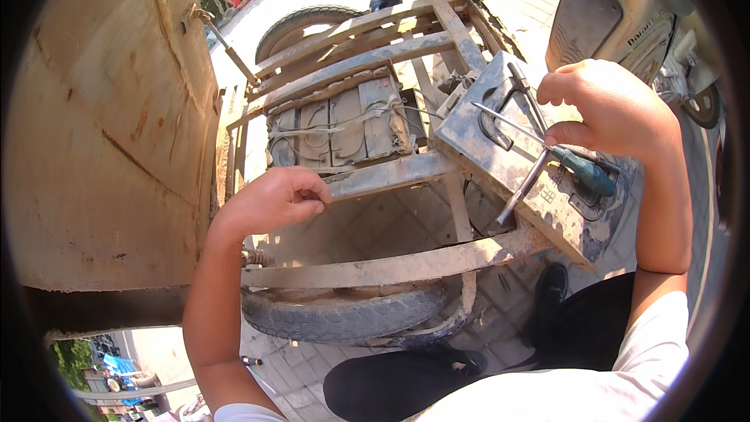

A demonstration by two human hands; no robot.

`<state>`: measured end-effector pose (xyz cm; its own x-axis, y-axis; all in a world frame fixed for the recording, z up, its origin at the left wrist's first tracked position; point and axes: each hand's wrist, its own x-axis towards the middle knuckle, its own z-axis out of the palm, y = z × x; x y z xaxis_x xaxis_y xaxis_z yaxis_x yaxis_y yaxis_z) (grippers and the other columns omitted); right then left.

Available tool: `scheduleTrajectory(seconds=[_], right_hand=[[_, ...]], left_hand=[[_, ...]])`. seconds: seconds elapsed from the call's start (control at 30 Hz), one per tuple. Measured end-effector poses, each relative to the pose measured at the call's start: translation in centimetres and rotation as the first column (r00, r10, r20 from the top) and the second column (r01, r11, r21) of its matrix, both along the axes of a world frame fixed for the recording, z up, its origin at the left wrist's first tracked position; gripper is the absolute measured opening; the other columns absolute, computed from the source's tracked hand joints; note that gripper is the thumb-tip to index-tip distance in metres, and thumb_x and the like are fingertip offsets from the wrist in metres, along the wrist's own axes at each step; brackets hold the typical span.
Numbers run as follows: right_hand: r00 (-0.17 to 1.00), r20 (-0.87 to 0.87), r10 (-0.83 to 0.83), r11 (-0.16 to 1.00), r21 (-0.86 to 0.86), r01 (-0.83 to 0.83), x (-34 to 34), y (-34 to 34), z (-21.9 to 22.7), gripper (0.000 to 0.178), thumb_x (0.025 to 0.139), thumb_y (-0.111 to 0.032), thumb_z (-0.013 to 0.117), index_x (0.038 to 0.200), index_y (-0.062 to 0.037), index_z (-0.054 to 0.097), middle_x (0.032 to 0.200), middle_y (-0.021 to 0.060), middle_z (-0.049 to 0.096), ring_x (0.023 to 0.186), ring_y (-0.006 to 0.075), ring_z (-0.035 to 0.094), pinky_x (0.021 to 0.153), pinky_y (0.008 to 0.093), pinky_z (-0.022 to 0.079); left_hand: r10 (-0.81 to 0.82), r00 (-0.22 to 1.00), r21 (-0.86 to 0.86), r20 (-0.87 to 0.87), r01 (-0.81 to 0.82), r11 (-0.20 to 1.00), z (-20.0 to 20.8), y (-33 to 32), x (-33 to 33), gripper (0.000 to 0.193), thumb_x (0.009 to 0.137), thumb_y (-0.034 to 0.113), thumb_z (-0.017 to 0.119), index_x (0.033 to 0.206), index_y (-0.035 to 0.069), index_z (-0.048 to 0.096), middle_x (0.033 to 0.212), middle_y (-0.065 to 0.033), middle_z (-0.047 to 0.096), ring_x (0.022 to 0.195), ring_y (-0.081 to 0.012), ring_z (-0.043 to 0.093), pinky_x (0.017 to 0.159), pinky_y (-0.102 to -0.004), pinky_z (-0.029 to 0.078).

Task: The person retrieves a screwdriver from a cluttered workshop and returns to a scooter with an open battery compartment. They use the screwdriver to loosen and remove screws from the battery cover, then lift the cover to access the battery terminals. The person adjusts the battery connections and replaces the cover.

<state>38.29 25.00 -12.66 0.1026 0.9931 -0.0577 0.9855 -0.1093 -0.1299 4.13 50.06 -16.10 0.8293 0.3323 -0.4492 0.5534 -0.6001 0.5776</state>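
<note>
Head view: screwdriver point(592, 175) slants just beside the right hand point(617, 105), well apart from the left hand point(272, 200)

The relation that counts most, I judge, is between the right grip and the screwdriver lying on the flat grey case point(500, 172). Its long axis runs diagonally: the tip points away and to the person's left, while the green handle slopes back toward the body and to the right. From the thumb, the handle lies on the near side, and the shaft extends left, beyond the curled fingers. The right hand is clearly the nearer one.

That right grip stands with thumb and fingers apart, above the tools; whether the thumb touches the screwdriver cannot be told. A metal rod point(517, 197) slants across the same case, its lower end toward the person, and meets the screwdriver near its neck, so the two may foul each other if either is lifted.

The left hand is over at the left end of the frame crossbar point(394, 177), fingers curled and thumb close to them; I cannot tell whether its grip pinches anything. Beyond the crossbar sits a row of dusty blocks point(346, 126) with loose wires, between the left hand and the case.
</note>
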Motion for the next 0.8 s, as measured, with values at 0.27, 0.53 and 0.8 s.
scheduleTrajectory(seconds=[0.27,0.53,0.8], right_hand=[[0.996,-0.032,0.087,0.992,0.09,-0.084,-0.7,-0.2,0.1,0.04,0.072,-0.024,0.083,0.1,-0.0014,0.065,0.091,0.0156,0.068,0.087,0.0366,0.066,0.074,0.0422,0.052],[0.997,-0.029,0.069,0.981,0.186,-0.063,-0.1,-1.6,-0.1,0.042,0.074,-0.031,0.081,0.101,-0.0027,0.065,0.092,0.0144,0.068,0.086,0.0328,0.067,0.074,0.0404,0.053],[0.999,-0.016,0.031,0.988,0.149,-0.028,0.1,-1.6,0.9,0.035,0.078,-0.025,0.079,0.101,-0.002,0.065,0.09,0.0151,0.068,0.086,0.0318,0.068,0.074,0.0402,0.054]], left_hand=[[-0.194,0.979,0.044,0.063,0.191,0.981,-2.4,-5.1,1.3,0.013,0.083,0.002,0.069,0.096,0.003,0.067,0.09,-0.0055,0.064,0.086,-0.0163,0.063,0.073,-0.0305,0.052],[-0.312,0.926,-0.084,0.211,0.336,0.938,-3.4,-9.4,3.3,0.011,0.087,0.005,0.068,0.099,0.004,0.067,0.089,-0.0074,0.066,0.08,-0.0208,0.065,0.07,-0.0325,0.052],[-0.23,0.86,0.132,0.455,0.19,0.973,-3.2,-11.1,9.6,0.014,0.084,-0.001,0.064,0.099,0.001,0.063,0.091,-0.013,0.062,0.082,-0.029,0.064,0.073,-0.0352,0.052]])
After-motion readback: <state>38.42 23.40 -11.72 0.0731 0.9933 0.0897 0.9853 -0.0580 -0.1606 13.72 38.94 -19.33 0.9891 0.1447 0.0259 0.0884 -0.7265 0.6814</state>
